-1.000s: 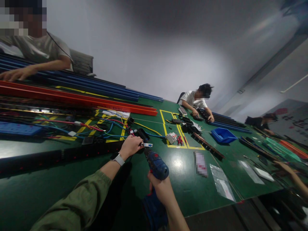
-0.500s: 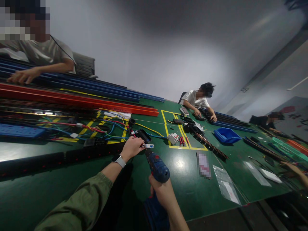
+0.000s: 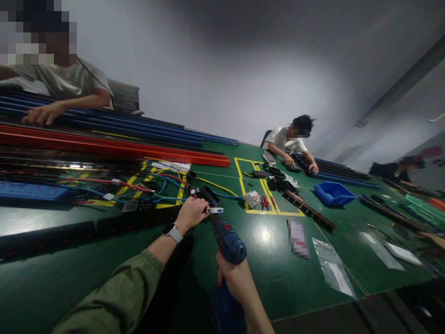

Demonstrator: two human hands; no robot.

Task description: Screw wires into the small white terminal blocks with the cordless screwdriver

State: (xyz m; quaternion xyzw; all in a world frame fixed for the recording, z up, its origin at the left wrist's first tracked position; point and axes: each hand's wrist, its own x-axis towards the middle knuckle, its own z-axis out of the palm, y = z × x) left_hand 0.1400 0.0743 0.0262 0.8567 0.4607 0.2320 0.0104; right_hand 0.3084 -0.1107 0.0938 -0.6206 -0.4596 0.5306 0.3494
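My right hand (image 3: pixel 232 273) is wrapped round the grip of a blue cordless drill (image 3: pixel 231 243), its nose pointing away from me. The drill's front end is close against a small white block with a blue mark (image 3: pixel 216 210), possibly a circuit breaker. Closed fingers of my left hand (image 3: pixel 192 214) grip the left end of that block; the fingertips are partly hidden. Just beyond my left hand lies a black box-shaped part (image 3: pixel 207 195) with red, blue and yellow wires (image 3: pixel 222 187) around it. A long black strip with red dots (image 3: pixel 93 228) reaches up to my left hand.
Orange channels (image 3: pixel 167 154) and blue rails (image 3: pixel 149 128) run along the left back. White breakers (image 3: pixel 252 199) and red pieces sit inside yellow tape. A blue bin (image 3: pixel 333 193) and plastic bags (image 3: pixel 333 266) lie to the right. Co-workers sit at the far side of the green table (image 3: pixel 267 287).
The view has shifted slightly, so the table items on the right appear further right. Both hands keep their holds, and the drill stays at the white block.
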